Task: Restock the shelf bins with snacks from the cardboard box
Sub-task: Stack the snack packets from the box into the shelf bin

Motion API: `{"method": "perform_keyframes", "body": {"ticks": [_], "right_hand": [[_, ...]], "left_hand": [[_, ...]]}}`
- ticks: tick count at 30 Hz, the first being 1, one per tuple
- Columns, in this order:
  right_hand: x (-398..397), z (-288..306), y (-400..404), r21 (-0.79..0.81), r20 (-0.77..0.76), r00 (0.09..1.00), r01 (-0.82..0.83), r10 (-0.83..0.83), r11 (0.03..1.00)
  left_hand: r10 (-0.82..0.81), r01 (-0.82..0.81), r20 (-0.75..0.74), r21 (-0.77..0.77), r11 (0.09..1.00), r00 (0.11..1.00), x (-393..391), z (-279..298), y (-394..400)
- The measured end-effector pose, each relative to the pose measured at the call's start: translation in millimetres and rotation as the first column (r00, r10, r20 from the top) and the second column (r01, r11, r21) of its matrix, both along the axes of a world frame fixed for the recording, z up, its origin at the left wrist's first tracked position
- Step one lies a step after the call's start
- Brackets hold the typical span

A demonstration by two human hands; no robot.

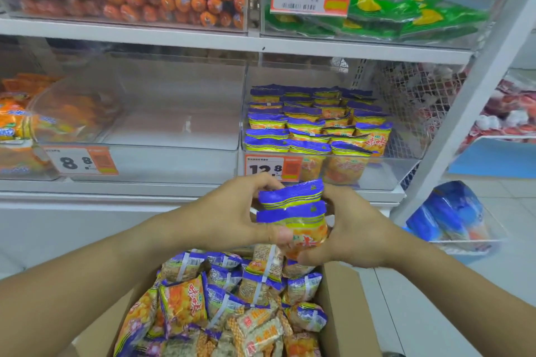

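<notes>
Both hands are on the same little stack here. The left hand [229, 217] has its fingers curled over the top edge of two snack packets [293, 214] with its thumb pressed on their lower front, and the right hand [351, 232] is wrapped round their right side and bottom. So both are clamped on the packets, nothing loose. The packets are stacked face to face, blue sealed tops up, long axis roughly upright, held in the air above the far edge of the cardboard box [342, 307].

What matters for the next bit: the target bin [388, 171] sits straight ahead and a little above the hands, just beyond them, at the right end of the middle shelf [116, 191]. It's the clear one with the 12.8 price tag [271, 169] on its front wall, and it already has rows of the same blue and yellow packets standing upright. My guess is the stack goes forward and up over that front wall, into the front row. The right hand looks slightly nearer the bin, but honestly they're about level.

The clear bin [174, 165] left of it, tagged 8.8, looks bare inside. Plenty more packets are lying jumbled in the box below the wrists.
</notes>
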State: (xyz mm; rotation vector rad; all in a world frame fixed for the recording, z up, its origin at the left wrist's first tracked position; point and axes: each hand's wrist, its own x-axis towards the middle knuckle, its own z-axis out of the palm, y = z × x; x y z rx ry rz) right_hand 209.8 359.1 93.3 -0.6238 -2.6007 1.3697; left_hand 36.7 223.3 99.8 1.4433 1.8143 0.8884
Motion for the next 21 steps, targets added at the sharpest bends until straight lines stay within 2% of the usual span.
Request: {"method": "perform_keyframes", "body": {"ticks": [3,5,8,10,12,14,19,21], "right_hand": [[7,-2,7,0.105,0.022,0.999,-0.035,0.033,0.994],[11,-1,9,0.102,0.024,0.999,-0.032,0.030,0.994],[14,-3,10,0.051,-0.016,1.000,0.017,-0.016,0.999],[18,-5,14,-0.007,-0.045,0.996,0.079,-0.079,0.997],[23,-5,18,-0.056,-0.078,0.990,0.115,-0.119,0.992],[26,-3,21,-0.030,-0.121,0.983,0.135,-0.138,0.990],[35,7,49,0.154,-0.224,0.942,0.289,-0.252,0.945],[42,6,72,0.232,-0.302,0.893,0.409,-0.334,0.883]], "left_hand": [[-0.082,0.079,-0.150,-0.025,0.997,0.985,8,2,2],[-0.099,0.103,-0.227,0.005,0.995,0.969,17,3,5],[0.002,0.016,-0.422,0.040,0.999,0.907,23,2,10],[0.033,0.004,-0.380,0.097,0.995,0.925,22,-2,14],[0.014,0.016,-0.204,0.143,0.990,0.979,21,-4,19],[0.016,0.006,-0.123,0.177,0.984,0.992,18,-3,29],[0.079,-0.016,-0.207,0.289,0.957,0.975,18,20,73],[0.172,-0.097,-0.167,0.381,0.920,0.971,22,32,97]]}}
